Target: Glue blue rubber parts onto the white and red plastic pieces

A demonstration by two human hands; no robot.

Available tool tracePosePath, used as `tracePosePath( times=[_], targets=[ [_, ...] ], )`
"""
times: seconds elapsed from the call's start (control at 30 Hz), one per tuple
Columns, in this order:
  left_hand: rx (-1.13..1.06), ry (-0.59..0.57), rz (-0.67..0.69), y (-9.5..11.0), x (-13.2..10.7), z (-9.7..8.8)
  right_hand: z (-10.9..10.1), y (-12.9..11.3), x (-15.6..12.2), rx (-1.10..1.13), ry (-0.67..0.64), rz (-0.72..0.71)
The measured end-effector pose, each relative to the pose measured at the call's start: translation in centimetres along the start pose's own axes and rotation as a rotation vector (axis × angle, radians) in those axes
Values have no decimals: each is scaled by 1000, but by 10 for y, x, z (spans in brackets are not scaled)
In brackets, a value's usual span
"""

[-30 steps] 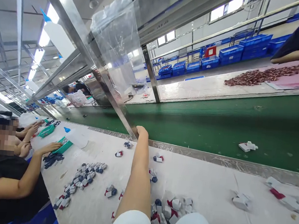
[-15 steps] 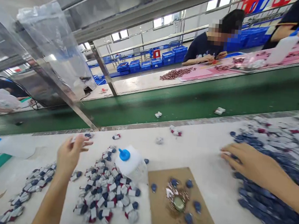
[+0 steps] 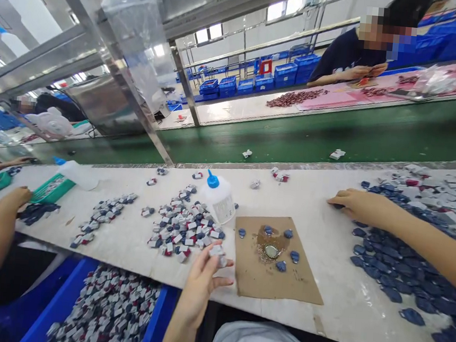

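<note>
My left hand (image 3: 201,280) hovers at the near edge of the white table (image 3: 316,253), pinching a small white and grey piece (image 3: 217,252) between thumb and fingers. Just beyond it lies a heap of small white, blue and red pieces (image 3: 183,228). A white glue bottle with a blue cap (image 3: 218,199) stands behind that heap. A brown cardboard sheet (image 3: 278,274) carries a glue puddle and a few blue pieces. My right hand (image 3: 355,203) rests palm down, fingers curled on the edge of a spread of blue pieces (image 3: 387,265).
A blue bin (image 3: 104,309) of finished pieces sits below the table edge at the left. A green conveyor belt (image 3: 314,138) runs behind the table. Another person's hand (image 3: 13,200) works at the left near green trays (image 3: 53,188). A person sits across the belt.
The view has dropped and swung right. My left hand came back from the metal post to the near table edge with a small piece. My right hand stays at the blue pieces.
</note>
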State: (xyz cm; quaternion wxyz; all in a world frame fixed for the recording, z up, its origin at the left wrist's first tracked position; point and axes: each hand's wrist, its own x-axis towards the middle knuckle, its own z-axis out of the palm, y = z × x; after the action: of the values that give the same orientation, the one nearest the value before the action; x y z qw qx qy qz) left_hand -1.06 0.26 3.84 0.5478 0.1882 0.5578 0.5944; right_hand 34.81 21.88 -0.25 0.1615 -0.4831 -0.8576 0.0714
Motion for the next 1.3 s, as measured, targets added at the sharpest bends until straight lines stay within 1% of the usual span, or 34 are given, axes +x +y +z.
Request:
tracePosePath(
  times=[0.1,0.2,0.3,0.4,0.47,0.57,0.63,0.7,0.83,0.93,1.0,1.07,1.23,1.3],
  targets=[
    [44,-71,-26,-5,5,6,-3,-9,5,77,-6,-22],
    [29,-69,-37,-7,9,6,-4,-29,2,163,-21,-36],
    [-20,-61,-60,-8,11,5,6,-67,-9,269,-69,-55],
    [-63,-92,-130,-9,12,3,26,-114,-22,368,-159,-107],
    [-86,-101,-178,-9,14,1,38,-142,-28,405,-201,-134],
    [-139,-48,-222,-12,18,-3,49,-167,-32,402,-211,-133],
    [-172,-4,-235,-15,20,-6,50,-173,-32,376,-209,-131],
    [-188,15,-233,-17,21,-8,50,-173,-34,336,-210,-135],
    [-209,17,-242,-17,21,-7,53,-168,-36,256,-216,-168],
    [-203,12,-261,-14,20,-4,54,-168,-35,239,-220,-200],
    [-190,1,-258,-12,18,-1,49,-172,-32,247,-231,-220],
    [-176,-17,-244,-9,16,2,38,-179,-28,320,-250,-207],
    [-140,-99,-182,-7,10,10,-3,-212,-25,700,-231,19],
    [-146,-141,-162,-7,8,11,-14,-223,-25,773,-237,50]
  ],
)
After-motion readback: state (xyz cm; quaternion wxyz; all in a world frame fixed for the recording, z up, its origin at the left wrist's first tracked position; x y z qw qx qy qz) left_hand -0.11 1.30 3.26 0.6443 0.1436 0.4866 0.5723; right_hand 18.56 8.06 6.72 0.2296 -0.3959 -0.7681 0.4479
